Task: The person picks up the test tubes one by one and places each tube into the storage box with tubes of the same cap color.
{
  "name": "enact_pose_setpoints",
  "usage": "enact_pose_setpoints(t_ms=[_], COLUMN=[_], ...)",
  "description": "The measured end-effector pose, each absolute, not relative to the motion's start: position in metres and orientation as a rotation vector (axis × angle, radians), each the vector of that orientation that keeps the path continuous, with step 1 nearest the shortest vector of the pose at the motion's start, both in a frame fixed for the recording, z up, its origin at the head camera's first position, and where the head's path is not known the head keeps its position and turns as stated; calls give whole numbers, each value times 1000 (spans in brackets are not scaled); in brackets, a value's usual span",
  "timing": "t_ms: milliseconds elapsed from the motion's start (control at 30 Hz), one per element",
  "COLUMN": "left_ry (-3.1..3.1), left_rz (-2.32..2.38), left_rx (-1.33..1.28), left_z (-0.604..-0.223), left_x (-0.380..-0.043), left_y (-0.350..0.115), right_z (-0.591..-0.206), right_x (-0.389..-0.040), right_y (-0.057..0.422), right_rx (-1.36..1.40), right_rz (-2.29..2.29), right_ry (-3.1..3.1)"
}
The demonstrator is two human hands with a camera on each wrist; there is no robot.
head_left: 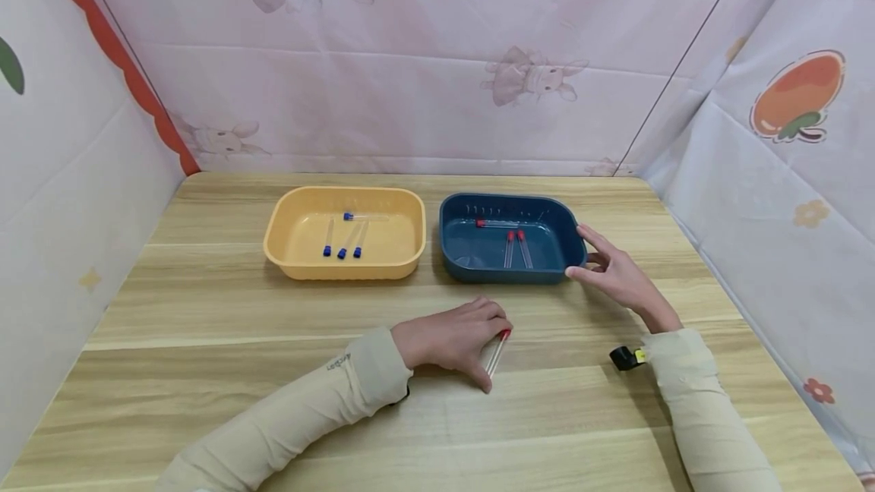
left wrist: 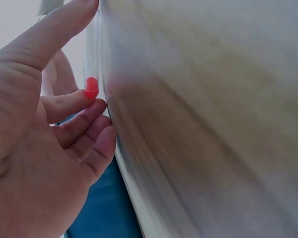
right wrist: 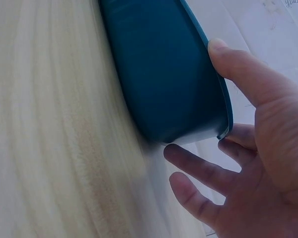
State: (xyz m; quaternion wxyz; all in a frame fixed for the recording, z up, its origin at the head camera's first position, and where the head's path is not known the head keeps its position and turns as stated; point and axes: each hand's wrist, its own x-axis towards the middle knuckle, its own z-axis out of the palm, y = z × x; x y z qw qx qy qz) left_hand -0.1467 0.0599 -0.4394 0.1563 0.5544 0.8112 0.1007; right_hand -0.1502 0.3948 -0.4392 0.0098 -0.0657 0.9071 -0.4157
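My left hand [head_left: 454, 336] is low over the table in front of the bins. Its thumb and index finger pinch a clear red-capped test tube [head_left: 497, 357] by its two ends. In the left wrist view the red cap [left wrist: 91, 88] sits against the index fingertip, and the other fingers curl beside the tabletop. At the right end of the dark blue bin [head_left: 472, 275], my right hand [head_left: 618, 278] holds the rim, its thumb and fingers spread around that end. Three red-capped test tubes [head_left: 525, 250] lie in this bin. Part of the grip is hidden behind the bin wall.
Left of the blue bin stands a yellow bin [head_left: 342, 272], a narrow gap between them. Several blue-capped test tubes [head_left: 367, 217] lie in it. Printed cloth [head_left: 410, 120] borders the wooden table [head_left: 205, 340] at the back and sides. A black wrist device [head_left: 623, 358] sticks out beside the right sleeve.
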Motion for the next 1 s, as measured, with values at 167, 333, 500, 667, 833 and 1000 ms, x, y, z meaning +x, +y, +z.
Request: enact_pose_setpoints(t_ms=[167,333,500,667,833,1000], left_ry=[2298,2288,2283,2259,2270,2306], left_rz=[345,439,537,616,707,755], left_rx=[1532,1469,1466,1456,1447,1440], left_z=[-440,-436,-427,-415,-404,-392], left_x=[-146,-147,-150,-154,-161,-170], left_y=[58,58,58,58,60,62], right_z=[-440,-440,-441,-443,-443,-444], right_x=[-150,-151,-151,-151,-151,-152], right_y=[395,395,395,395,395,397], right_rx=[-199,-193,-188,-186,-182,-184], right_rz=[-1284,-1292,-1308,-1310,-1305,-1285], right_ry=[2834,2822,2815,2819,2818,2829])
